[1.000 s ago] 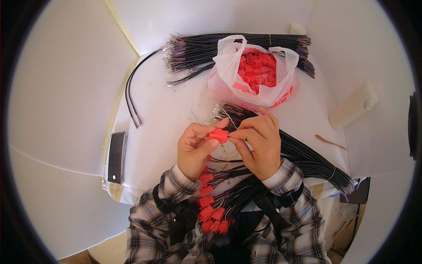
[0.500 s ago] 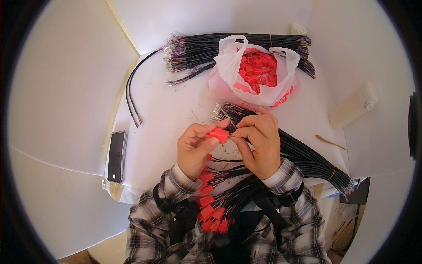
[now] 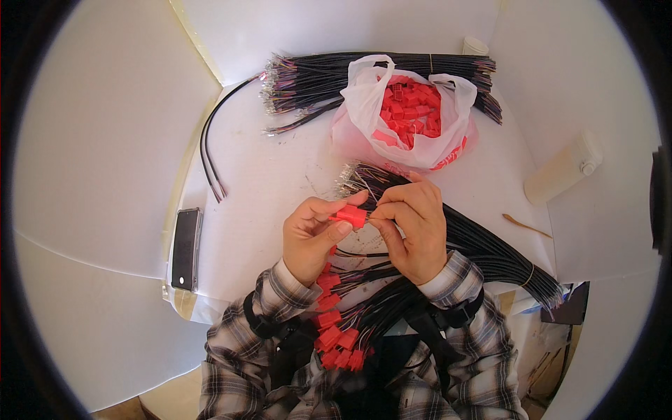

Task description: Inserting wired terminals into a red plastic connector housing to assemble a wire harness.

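Between the thumb and fingers of my left hand (image 3: 312, 227) is a red plastic connector housing (image 3: 351, 216). At the housing's right end, my right hand (image 3: 411, 227) pinches thin wires, whose tips are at or inside the housing; the exact depth cannot be made out. Just beyond my fingers lies a bundle of black cables (image 3: 476, 238) with bare metal terminals at its far left end. Below my hands, black cables fitted with red connectors (image 3: 329, 320) rest close to my body, partly covered by my forearms.
A white plastic bag (image 3: 357, 136) full of red housings stands at the back, before another black cable bundle (image 3: 315, 80). At left lie a phone (image 3: 185, 250) and a loose black cable (image 3: 204, 143). A cream bottle (image 3: 564, 168) and a thin brown stick (image 3: 525, 225) are at right.
The red housing and the fingertips around it have shifted very slightly to the right. Both hands keep the same grips, and everything else stays in place.
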`<state>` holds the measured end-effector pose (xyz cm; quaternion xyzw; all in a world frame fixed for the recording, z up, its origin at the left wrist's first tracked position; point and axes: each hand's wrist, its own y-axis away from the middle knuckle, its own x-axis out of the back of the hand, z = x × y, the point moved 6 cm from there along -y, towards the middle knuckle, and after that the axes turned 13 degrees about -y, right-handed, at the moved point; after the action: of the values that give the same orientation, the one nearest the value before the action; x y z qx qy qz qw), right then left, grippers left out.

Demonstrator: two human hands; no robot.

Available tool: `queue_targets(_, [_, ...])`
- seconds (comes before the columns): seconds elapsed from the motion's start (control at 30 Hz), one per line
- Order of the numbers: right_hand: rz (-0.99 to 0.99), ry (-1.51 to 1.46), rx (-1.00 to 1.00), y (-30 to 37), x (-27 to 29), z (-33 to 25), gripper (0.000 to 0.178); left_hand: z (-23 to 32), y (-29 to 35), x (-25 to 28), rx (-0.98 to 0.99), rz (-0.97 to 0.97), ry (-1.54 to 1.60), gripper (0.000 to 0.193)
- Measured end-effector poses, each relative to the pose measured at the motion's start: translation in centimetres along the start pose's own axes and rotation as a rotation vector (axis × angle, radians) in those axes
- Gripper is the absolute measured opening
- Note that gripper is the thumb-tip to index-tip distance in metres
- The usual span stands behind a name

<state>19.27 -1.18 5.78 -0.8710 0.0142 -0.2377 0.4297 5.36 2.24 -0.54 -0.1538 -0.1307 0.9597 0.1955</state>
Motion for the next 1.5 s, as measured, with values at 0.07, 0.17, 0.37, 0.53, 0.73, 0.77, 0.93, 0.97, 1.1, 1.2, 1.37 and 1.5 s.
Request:
queue_targets(0.07, [-0.012, 0.004, -0.004, 0.0, -0.1, 0.0, 0.012, 0.0, 0.0, 0.1, 0.008, 0.000, -0.005, 0.020])
queue_targets(0.17, [0.003, -0.012, -0.007, 0.0, -0.1, 0.0, 0.012, 0.0, 0.1, 0.1, 0.018, 0.001, -0.014, 0.019])
queue_targets(0.37, [-0.021, -0.014, 0.003, 0.0, -0.1, 0.0, 0.011, 0.2, 0.1, -0.1, 0.007, 0.004, -0.033, 0.018])
queue_targets(0.53, [0.109, -0.237, -0.188, 0.4, 0.1, 1.2, 0.011, 0.6, 0.1, -0.3, -0.046, -0.020, -0.042, 0.019])
queue_targets(0.73, [0.207, -0.834, -0.684, 2.2, -2.0, 4.4, 0.010, 1.0, 0.4, -0.4, -0.052, -0.002, -0.094, 0.023])
queue_targets(0.77, [0.169, -0.894, -0.745, 2.4, -2.3, 4.5, 0.011, 1.2, 0.3, -0.6, -0.061, -0.008, -0.093, 0.022])
queue_targets(0.93, [0.268, -0.961, -0.729, 2.4, -2.0, 4.6, 0.014, 1.3, 0.3, -0.4, -0.095, -0.013, -0.082, 0.021])
queue_targets(0.97, [0.314, -0.986, -0.729, 2.4, -1.8, 4.5, 0.016, 1.3, 0.3, -0.3, -0.117, -0.019, -0.068, 0.021])
queue_targets(1.1, [0.283, -0.974, -0.748, 2.4, -1.9, 4.4, 0.016, 0.9, 0.2, 0.0, -0.064, 0.035, -0.025, 0.021])
queue_targets(1.2, [0.220, -0.961, -0.752, 2.4, -2.2, 4.5, 0.013, 1.1, 0.2, 0.0, -0.073, 0.048, -0.019, 0.021])
queue_targets(1.37, [0.244, -1.007, -0.762, 2.4, -2.1, 4.5, 0.014, 0.8, 0.1, 0.1, -0.067, 0.041, -0.007, 0.021])
queue_targets(1.5, [0.253, -1.058, -0.747, 2.4, -2.3, 4.6, 0.014, 0.9, 0.1, 0.1, -0.067, 0.050, -0.024, 0.022])
